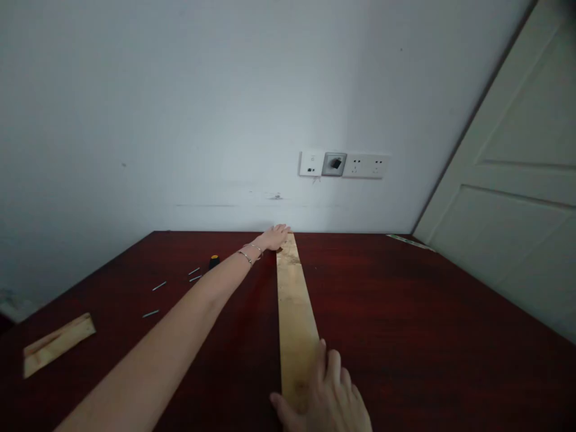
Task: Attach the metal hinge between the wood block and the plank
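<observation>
A long, flat wooden plank (296,300) lies on the dark red tabletop, running from close to me toward the wall. My left hand (275,236) reaches out to its far end and rests there with the fingers stretched across it. At the near end my right hand (330,390) straddles the plank, thumb at the left edge and fingers along the right edge, gripping it. Left of the plank, beside my forearm, are several loose metal nails or screws (159,286) and a black object with a yellow end (214,260), partly hidden by the arm.
A short piece of wood (58,345) lies at the table's left. The red tabletop (405,312) meets a white wall with sockets (364,166). A thin pale strip (410,242) lies at the back right edge, near a white panelled door (517,180).
</observation>
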Available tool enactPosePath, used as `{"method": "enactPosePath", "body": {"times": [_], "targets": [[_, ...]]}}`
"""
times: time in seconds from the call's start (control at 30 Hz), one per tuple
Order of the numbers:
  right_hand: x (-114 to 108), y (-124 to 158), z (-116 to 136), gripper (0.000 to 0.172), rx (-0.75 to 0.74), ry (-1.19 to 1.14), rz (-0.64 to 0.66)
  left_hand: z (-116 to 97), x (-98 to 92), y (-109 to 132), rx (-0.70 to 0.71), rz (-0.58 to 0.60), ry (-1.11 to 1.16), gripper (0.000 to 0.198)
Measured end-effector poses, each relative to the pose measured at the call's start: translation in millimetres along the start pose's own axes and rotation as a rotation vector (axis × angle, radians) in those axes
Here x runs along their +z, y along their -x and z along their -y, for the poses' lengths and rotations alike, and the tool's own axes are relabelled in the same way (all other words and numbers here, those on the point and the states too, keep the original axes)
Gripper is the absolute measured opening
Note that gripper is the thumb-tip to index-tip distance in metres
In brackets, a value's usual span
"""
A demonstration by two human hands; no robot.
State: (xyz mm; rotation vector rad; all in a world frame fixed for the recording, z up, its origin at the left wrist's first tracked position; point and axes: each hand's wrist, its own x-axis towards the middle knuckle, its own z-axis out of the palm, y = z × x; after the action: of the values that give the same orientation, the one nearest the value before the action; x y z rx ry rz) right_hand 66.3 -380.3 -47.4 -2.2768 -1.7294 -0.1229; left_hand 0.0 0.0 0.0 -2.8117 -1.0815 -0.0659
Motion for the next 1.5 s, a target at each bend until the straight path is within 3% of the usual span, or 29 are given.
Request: {"method": "enactPosePath", "body": {"times": [0.07,0.13,0.17,0.27,0.33,0.53,0.67,0.8,0.97,1.13,1.33,1.5], "targets": [[-5,-4,-7,0.088,-0.067,-0.093,0.123,-4,-7.0,12,-0.096,-0.029,0.106,0.072],[-12,-13,-14,0.09,-0.106,-0.137,0.163,-8,-16.1,26,-0.17,-0.052,0.23,0.065],[-16,-20,-18,0.087,-0.126,-0.151,0.16,-10,-21.1,33,-0.205,-0.059,0.296,0.06],[-20,-52,-28,0.054,-0.265,-0.283,0.112,-17,-35.5,58,-0.351,-0.05,0.497,0.044],[-16,-82,-35,0.045,-0.316,-0.378,0.143,-25,-42.7,76,-0.462,-0.009,0.621,0.037],[7,-164,-42,0.038,-0.255,-0.395,0.198,-65,-44.7,126,-0.589,0.14,0.877,0.02],[13,-189,-36,0.032,-0.228,-0.379,0.217,-90,-37.8,145,-0.618,0.195,0.918,0.029],[18,-204,-29,0.028,-0.217,-0.38,0.272,-107,-36.8,161,-0.617,0.245,0.971,0.053],[24,-217,-25,0.028,-0.199,-0.385,0.325,-118,-39.6,172,-0.575,0.289,1.092,0.061],[29,-218,-28,0.028,-0.189,-0.403,0.356,-119,-39.7,175,-0.552,0.273,1.17,0.076],[31,-216,-29,0.028,-0.18,-0.444,0.371,-117,-36.8,183,-0.53,0.384,1.338,0.098],[28,-215,-30,0.026,-0.176,-0.467,0.369,-116,-30.1,185,-0.412,0.481,1.421,0.096]]}}
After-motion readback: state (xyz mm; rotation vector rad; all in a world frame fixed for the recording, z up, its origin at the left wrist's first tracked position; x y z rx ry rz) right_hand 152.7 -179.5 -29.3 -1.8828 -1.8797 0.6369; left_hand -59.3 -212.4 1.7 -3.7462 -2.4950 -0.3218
